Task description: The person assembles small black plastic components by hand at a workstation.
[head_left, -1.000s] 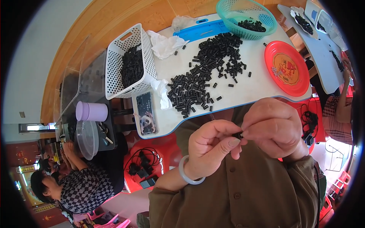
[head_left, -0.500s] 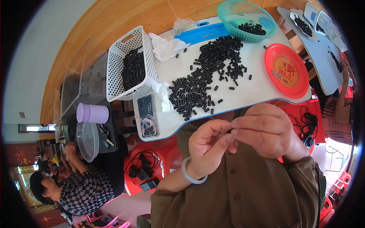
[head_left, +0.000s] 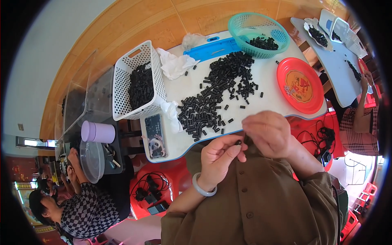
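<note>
My left hand [head_left: 218,160], with a pale bangle at the wrist, pinches a small black cylindrical piece [head_left: 238,142] between thumb and fingers; one end of the piece shows. Just to its right and slightly higher is my right hand [head_left: 270,134], a little apart from it. Its fingers are bent and pressed together, somewhat blurred, and whatever is between them is hidden. Both hands are over my lap at the near edge of the white table [head_left: 261,107]. Beyond them a heap of similar small black pieces [head_left: 224,77] spreads across the tabletop.
A white basket [head_left: 159,87] and a green colander [head_left: 241,45] hold black pieces. Around the heap are a red plate [head_left: 314,104], a blue tray [head_left: 200,52], crumpled tissues [head_left: 175,65] and a phone [head_left: 154,128]. Co-workers sit left and right. Cables lie on red stools [head_left: 171,173].
My right hand has drawn away from my left, and their fingertips have parted. The end of the black piece in my left hand shows more now. The whole view has shifted slightly.
</note>
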A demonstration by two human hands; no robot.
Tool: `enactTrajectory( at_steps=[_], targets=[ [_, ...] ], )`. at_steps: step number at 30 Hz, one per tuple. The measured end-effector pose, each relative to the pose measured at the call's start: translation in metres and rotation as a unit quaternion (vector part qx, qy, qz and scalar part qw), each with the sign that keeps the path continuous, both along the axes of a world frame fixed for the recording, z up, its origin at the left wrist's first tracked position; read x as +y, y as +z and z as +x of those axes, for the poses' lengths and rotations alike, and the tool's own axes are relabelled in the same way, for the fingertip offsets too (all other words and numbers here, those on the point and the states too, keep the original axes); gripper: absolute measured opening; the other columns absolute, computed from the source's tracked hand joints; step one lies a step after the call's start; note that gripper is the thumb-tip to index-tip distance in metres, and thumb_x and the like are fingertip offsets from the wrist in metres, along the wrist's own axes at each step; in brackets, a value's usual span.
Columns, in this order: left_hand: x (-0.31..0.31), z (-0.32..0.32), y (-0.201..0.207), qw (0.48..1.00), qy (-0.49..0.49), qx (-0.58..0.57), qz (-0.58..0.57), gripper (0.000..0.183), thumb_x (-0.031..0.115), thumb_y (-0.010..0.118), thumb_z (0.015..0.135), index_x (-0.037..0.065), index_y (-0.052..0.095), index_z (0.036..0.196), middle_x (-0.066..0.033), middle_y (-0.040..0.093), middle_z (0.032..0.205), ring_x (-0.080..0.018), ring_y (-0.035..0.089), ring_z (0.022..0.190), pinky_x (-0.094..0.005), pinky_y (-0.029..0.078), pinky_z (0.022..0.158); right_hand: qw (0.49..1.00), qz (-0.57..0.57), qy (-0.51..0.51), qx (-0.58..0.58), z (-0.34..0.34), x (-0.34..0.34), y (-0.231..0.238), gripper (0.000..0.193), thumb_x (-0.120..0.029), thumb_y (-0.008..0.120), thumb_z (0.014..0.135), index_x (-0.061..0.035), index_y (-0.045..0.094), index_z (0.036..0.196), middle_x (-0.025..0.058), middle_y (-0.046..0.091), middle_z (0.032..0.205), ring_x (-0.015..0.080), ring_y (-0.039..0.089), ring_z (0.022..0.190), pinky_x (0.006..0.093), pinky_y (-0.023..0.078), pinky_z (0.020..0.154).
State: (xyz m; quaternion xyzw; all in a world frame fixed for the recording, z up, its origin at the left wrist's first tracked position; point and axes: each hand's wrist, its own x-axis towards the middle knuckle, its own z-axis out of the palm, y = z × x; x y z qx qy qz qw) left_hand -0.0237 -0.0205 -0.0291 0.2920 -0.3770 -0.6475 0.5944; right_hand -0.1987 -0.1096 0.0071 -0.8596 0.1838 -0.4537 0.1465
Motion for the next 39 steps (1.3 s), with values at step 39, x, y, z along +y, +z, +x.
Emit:
enactTrajectory(
  at_steps=[39],
  targets=[
    [0.011, 0.012, -0.022, 0.996, 0.078, -0.014, 0.052, 0.012, 0.0, 0.06, 0.089, 0.0, 0.055, 0.1, -0.0081, 0.062, 0.092, -0.0097, 0.056, 0.073, -0.0222, 0.048, 0.069, 0.956, 0.065, -0.223, 0.182, 0.025, -0.083, -0.127, 0.008, -0.007, 0.069, 0.069, -0.0062, 0.062, 0.074, 0.0081, 0.055, 0.079, 0.0281, 0.055, 0.081, 0.038, 0.048, 0.07]
  ],
)
